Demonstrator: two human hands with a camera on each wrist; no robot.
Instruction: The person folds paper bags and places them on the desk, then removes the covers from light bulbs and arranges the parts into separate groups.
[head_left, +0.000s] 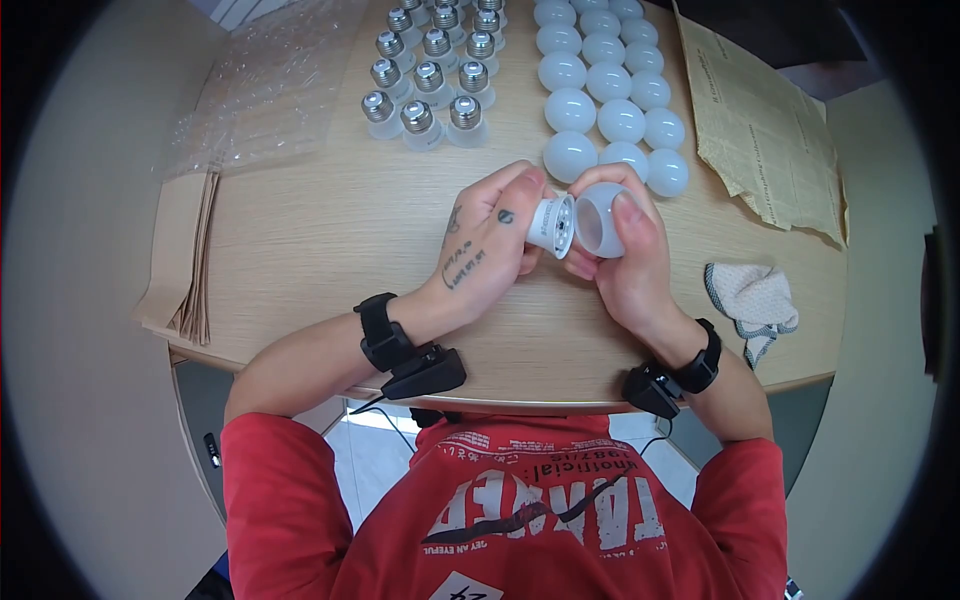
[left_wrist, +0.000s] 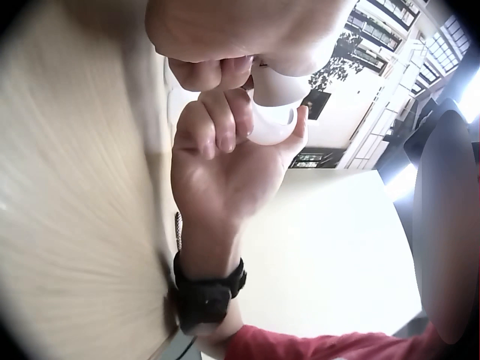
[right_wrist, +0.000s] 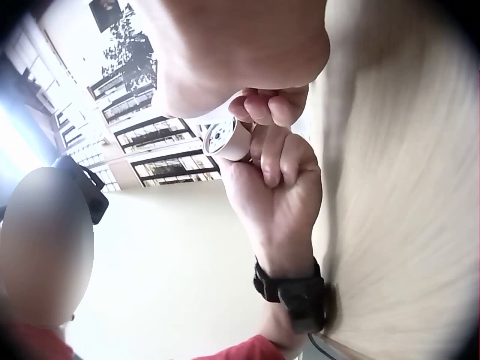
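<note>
Person in red shirt at wooden table (head_left: 330,230), both hands raised just above tabletop. Left hand (head_left: 485,245) curls around white bulb base (head_left: 551,224), open end facing right. Right hand (head_left: 625,255) grips frosted dome cover (head_left: 600,218), its mouth turned toward base; the two parts nearly touching. Judged step: fitting cover onto base; next move calls for lining rims squarely, then pressing together. Cloth (head_left: 755,298) near right. Farther back: rows of screw-cap bases (head_left: 430,70), rows of white domes (head_left: 610,85), brown paper (head_left: 765,130).
</note>
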